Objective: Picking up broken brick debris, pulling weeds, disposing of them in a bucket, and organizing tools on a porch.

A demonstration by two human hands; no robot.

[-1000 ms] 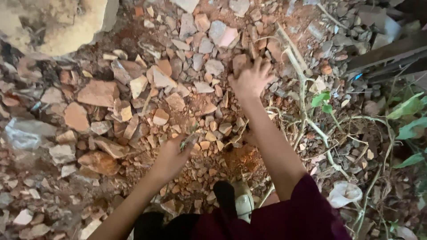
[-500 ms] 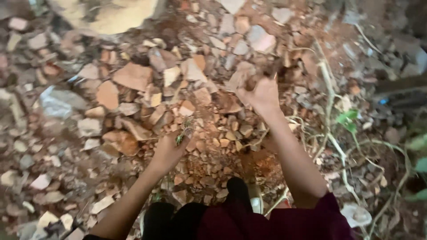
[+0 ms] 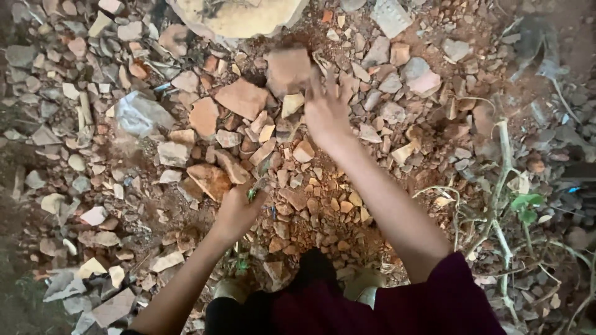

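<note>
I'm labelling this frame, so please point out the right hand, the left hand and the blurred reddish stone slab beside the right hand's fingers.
right hand (image 3: 324,115): head view, back of the hand.
left hand (image 3: 238,211): head view, back of the hand.
reddish stone slab (image 3: 287,69): head view, middle of its flat face.

Person, seen from above: left hand (image 3: 239,211) and right hand (image 3: 326,111), both bare, forearms uncovered. Short maroon sleeve (image 3: 456,291) at lower right of frame. Dark garment at bottom centre. Pale shoes (image 3: 363,288) below, partly hidden.
</note>
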